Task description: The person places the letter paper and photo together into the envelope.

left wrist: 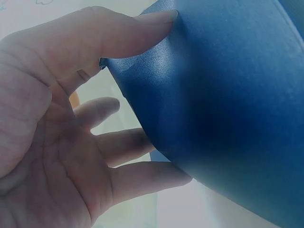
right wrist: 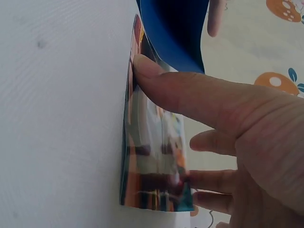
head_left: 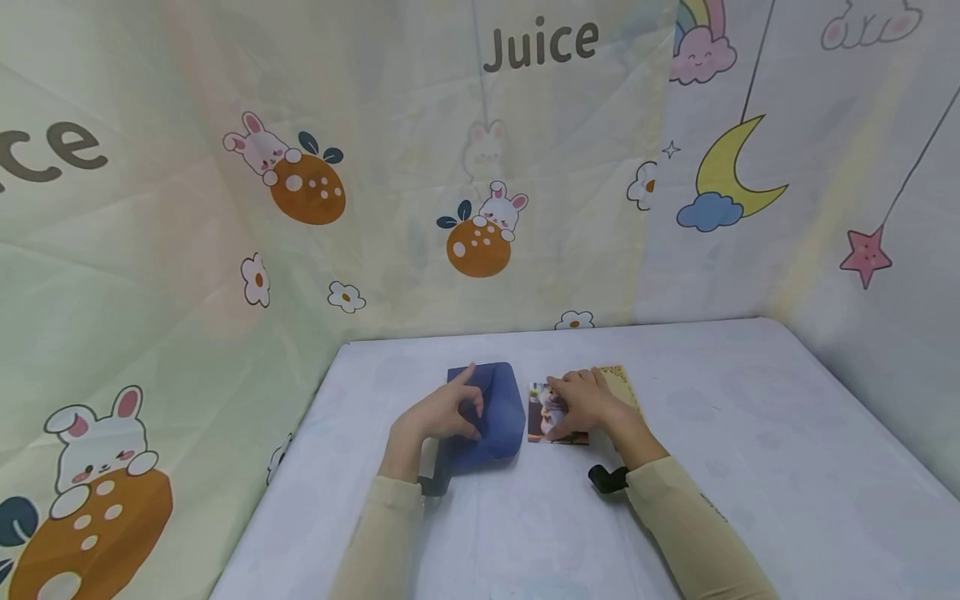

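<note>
A blue envelope (head_left: 498, 417) is held up above the table by my left hand (head_left: 442, 412), which pinches its edge. In the left wrist view the thumb (left wrist: 147, 33) lies on the near face of the envelope (left wrist: 228, 104), with the other fingers behind it. My right hand (head_left: 588, 404) grips a glossy photo card (head_left: 542, 417) showing a small furry animal. The right wrist view has the thumb on one long edge of the photo card (right wrist: 152, 147) and fingers at the other. The envelope's mouth (right wrist: 180, 28) gapes beside the card.
Partly under my right hand lies a tan card (head_left: 617, 382) with an ornate brown border. Everything is over a white-covered table (head_left: 750, 467). Printed cloth walls (head_left: 405, 167) stand behind it and at both sides.
</note>
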The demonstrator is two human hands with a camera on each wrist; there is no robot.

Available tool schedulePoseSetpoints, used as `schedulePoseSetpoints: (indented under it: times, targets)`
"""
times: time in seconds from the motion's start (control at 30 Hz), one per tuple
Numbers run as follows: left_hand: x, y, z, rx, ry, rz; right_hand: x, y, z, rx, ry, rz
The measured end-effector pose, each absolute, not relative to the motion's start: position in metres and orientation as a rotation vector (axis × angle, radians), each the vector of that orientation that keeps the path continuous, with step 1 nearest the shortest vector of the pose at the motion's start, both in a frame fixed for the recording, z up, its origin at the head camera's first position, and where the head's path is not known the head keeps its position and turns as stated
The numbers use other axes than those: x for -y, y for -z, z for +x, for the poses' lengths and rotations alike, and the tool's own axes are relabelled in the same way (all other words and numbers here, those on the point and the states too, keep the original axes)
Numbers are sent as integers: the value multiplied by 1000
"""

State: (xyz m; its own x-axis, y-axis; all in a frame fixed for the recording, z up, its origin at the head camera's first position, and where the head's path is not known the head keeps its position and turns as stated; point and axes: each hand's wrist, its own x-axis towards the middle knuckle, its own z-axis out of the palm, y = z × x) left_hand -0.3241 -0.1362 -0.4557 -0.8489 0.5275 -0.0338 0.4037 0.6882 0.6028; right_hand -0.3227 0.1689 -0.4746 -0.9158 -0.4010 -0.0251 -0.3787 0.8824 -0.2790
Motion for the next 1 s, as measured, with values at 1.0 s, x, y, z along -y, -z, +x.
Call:
schedulePoseSetpoints:
  times: [1.0]
  targets:
    - [136, 456, -324, -2695, -870, 778, -165, 464, -332, -3104, 1079, -514]
